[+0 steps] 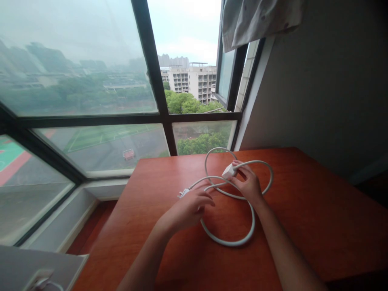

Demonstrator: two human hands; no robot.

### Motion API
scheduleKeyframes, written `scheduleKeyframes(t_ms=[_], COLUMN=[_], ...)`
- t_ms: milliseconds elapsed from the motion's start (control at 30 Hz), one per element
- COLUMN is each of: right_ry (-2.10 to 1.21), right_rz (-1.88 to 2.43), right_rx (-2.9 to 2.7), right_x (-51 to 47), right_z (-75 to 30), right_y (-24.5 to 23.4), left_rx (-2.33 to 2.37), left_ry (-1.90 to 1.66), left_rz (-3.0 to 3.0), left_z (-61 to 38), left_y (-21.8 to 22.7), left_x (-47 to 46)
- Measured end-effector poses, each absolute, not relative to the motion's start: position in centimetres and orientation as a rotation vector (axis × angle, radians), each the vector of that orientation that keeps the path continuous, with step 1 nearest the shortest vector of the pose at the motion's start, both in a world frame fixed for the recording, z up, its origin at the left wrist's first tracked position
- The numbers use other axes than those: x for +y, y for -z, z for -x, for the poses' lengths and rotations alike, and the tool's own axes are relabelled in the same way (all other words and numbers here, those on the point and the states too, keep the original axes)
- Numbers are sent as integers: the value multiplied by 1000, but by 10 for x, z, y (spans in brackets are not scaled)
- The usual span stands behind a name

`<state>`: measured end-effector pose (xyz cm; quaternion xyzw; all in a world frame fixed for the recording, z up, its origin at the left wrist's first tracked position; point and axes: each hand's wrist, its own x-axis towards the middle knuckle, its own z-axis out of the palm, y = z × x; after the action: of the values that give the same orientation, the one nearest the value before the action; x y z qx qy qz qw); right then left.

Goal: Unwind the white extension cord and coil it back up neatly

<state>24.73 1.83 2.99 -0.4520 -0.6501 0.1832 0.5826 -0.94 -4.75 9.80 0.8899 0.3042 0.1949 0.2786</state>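
A white power cord [232, 243] lies in loose loops over a reddish-brown wooden table [145, 238]. My right hand [248, 184] is closed on the white block-shaped connector [229, 171] at one end, its fingers along the connector's near and right sides. At the other end, a white plug [184, 193] with metal prongs pointing left shows just beyond my left hand [190, 206]. The fingers of that hand are curled around a stretch of the cord, and the grip is partly hidden behind its back. One loop rises beyond the connector; another curves toward me between my forearms.
Behind the table stand dark-framed windows [169, 117], with one pane swung outward at the right. A pale curtain [260, 20] hangs above it. To the right is a plain wall [318, 89]. A wall outlet with a white plug [42, 281] is at the lower left.
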Motion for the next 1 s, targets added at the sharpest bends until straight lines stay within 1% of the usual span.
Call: scheduleKeyframes(t_ms=[67,133,200,300,433,600,700,800,1000], right_ry=[-474,-548,-658,-861,-1040,-1089,-1151,-1094,-984], right_rz=[1028,980,929,875,820,823,823,808,925], right_rx=[-1478,-1412,-1341,-1263,-1255,-1382,-1492,-1637,-1858], right_x=[17,15,11,4,-4,-11,-14,-17,-24], right_z=[-244,-240,-235,-228,-224,-225,-224,-219,-203], right_y=[-32,-34,-38,-47,-58,-66,-68,-70,-70], left_rx=[1040,1344,1559,1588,1512,1131,961,846,747], left_ry=[-704,-781,-724,-613,-746,-1078,-1159,-1169,-1138], left_rz=[-2360,-2362,-2364,-2288,-1976,-1233,-959,-901,-1088], left_z=[11,13,16,19,28,49,53,48,29], left_y=[-93,-82,-69,-52,-54,-87,-102,-108,-110], left_x=[-40,-32,-27,-20,-14,-13,-19,-27,-40])
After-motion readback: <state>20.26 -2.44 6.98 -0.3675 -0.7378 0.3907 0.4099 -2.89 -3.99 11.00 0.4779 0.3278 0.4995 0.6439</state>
